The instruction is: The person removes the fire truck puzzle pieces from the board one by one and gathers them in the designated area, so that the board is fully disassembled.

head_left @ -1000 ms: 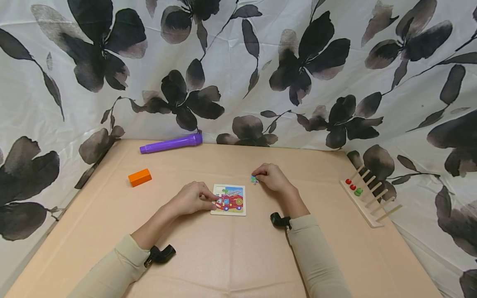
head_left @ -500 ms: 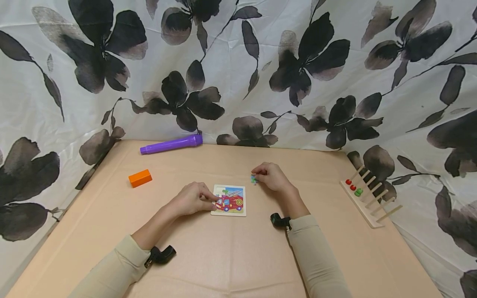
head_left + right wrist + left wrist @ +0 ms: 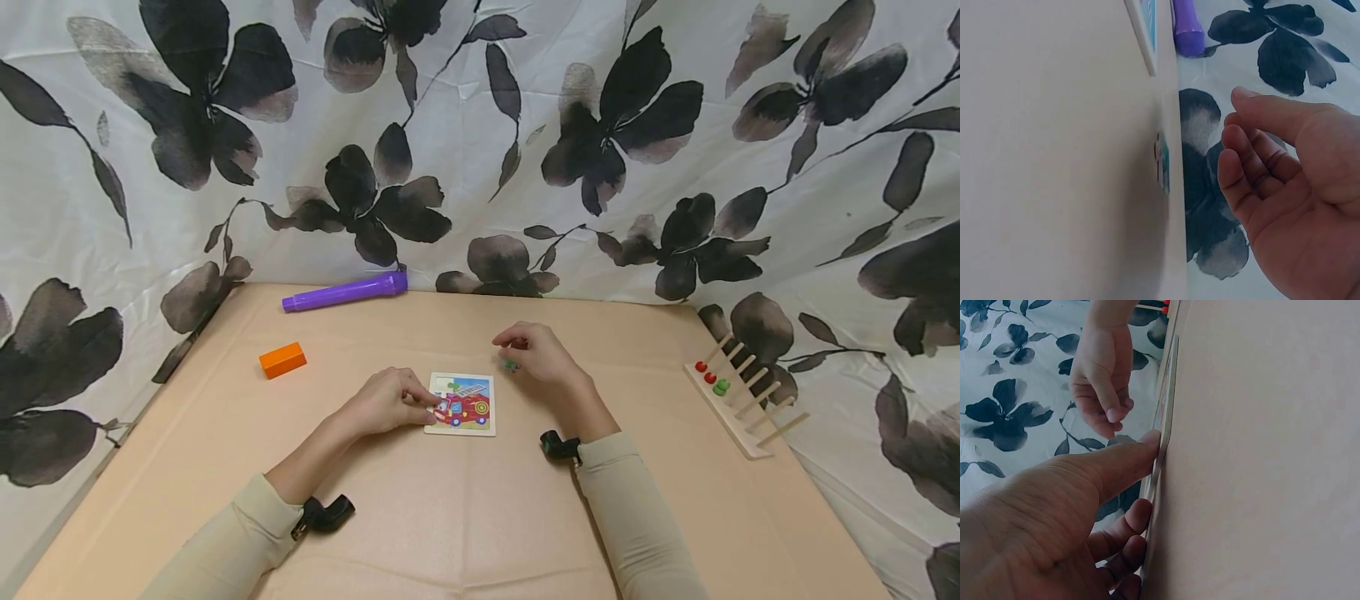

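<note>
A small square jigsaw puzzle with a red fire truck lies in its pale frame at mid-table. My left hand holds its left edge, thumb and fingertips at the frame; the left wrist view shows the thumb against the rim. To the right of the puzzle, a small blue-green puzzle piece lies on the table, also visible in the right wrist view as a piece seen nearly edge-on. Above it hovers my right hand, fingers loosely bent, apart from the piece and holding nothing.
An orange block sits at the left, with a purple marker-like tube behind it along the far edge. On the right stands a wooden peg rack with red and green beads. A floral cloth hangs behind the table.
My right hand has let go of the small puzzle piece and risen a little, back and leftward. The piece stays on the table. The left hand keeps its place on the puzzle.
</note>
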`<state>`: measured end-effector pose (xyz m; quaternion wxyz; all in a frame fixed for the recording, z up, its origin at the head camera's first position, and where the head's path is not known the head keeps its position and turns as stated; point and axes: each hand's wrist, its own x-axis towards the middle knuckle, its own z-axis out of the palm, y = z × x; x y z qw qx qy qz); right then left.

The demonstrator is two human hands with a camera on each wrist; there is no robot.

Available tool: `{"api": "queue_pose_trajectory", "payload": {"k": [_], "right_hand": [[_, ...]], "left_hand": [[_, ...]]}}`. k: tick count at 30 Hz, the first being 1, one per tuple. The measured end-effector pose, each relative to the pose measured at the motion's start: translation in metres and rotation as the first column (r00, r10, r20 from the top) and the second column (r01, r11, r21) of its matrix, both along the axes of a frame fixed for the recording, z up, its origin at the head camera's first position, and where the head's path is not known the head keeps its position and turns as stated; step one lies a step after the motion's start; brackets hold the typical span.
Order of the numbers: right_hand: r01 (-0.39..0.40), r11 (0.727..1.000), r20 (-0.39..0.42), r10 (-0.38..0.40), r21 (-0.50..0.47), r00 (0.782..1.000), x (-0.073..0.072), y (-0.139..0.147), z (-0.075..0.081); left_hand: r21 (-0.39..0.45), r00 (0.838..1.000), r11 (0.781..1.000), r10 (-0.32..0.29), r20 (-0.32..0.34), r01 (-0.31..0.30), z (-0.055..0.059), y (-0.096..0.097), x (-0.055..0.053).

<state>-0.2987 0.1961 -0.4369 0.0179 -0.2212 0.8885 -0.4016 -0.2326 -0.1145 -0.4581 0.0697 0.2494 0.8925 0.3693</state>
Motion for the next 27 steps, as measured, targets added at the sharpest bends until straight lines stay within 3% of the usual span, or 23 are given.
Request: {"api": "queue_pose_trajectory", "payload": {"k": [12, 27], "right_hand": [[-0.067, 0.997, -0.020, 0.066, -0.029, 0.998, 0.005, -0.017, 0.008], [-0.139, 0.989, 0.031, 0.141, -0.049, 0.990, 0.011, -0.036, 0.005]], "left_hand": [[-0.016, 1.000, 1.000, -0.004, -0.004, 0.004, 0.001, 0.000, -0.001], [0.003, 1.000, 1.000, -0.008, -0.006, 0.008, 0.001, 0.001, 0.001]]}}
